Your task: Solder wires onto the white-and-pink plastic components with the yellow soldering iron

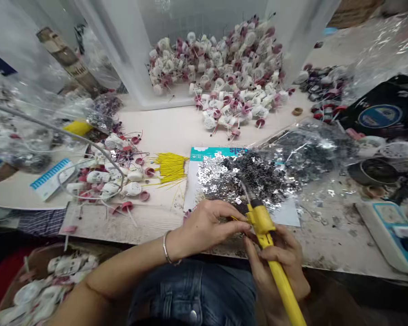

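Note:
My right hand [282, 262] is wrapped around a yellow soldering iron [263, 222], whose dark metal tip points up and away over a pile of small shiny metal pieces [245, 174]. Close beside it, my left hand [214, 226] pinches a thin yellow wire [236, 218] between thumb and finger. The fingertips of both hands nearly meet near the iron's body; what lies between them there is too small to make out. A bundle of yellow wires [172, 168] lies on the table left of the metal pieces.
A large translucent bin [132, 86] holding white and pink wired parts opens toward me at the back. More such parts [104, 176] lie at left, near a curving cable. At right are a plastic bag of metal pieces [306, 154], a dark round container [374, 171] and a white-blue device [387, 231].

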`<state>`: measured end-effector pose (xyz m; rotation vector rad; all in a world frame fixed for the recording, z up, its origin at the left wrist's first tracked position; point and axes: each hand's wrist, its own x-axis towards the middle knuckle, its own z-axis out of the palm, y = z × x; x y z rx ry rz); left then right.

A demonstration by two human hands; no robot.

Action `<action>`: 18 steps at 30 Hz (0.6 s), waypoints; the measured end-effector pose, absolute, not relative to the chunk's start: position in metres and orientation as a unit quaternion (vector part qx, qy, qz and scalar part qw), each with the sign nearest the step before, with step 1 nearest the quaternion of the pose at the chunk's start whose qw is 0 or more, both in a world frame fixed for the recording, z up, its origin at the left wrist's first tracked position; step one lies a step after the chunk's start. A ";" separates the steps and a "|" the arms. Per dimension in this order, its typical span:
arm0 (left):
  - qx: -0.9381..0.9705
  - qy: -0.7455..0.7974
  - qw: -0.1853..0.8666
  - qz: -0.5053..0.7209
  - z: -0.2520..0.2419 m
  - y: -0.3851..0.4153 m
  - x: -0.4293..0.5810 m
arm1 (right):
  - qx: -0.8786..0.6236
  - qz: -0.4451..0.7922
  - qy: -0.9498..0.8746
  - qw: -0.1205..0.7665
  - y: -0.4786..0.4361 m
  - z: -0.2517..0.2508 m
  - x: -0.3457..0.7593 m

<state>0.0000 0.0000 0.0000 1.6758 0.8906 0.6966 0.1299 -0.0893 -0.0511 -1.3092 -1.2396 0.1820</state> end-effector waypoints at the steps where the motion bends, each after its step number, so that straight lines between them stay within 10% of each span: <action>1: 0.712 0.381 0.505 0.306 -0.001 0.000 -0.004 | -0.577 0.064 -0.541 0.609 -0.092 -0.054 0.131; 9: 0.858 0.350 0.173 0.335 0.006 0.004 -0.043 | -0.544 0.081 -0.597 0.584 -0.087 -0.054 0.118; 18: 0.739 0.462 0.352 0.342 0.013 -0.002 -0.072 | -0.513 0.132 -0.630 0.568 -0.082 -0.054 0.106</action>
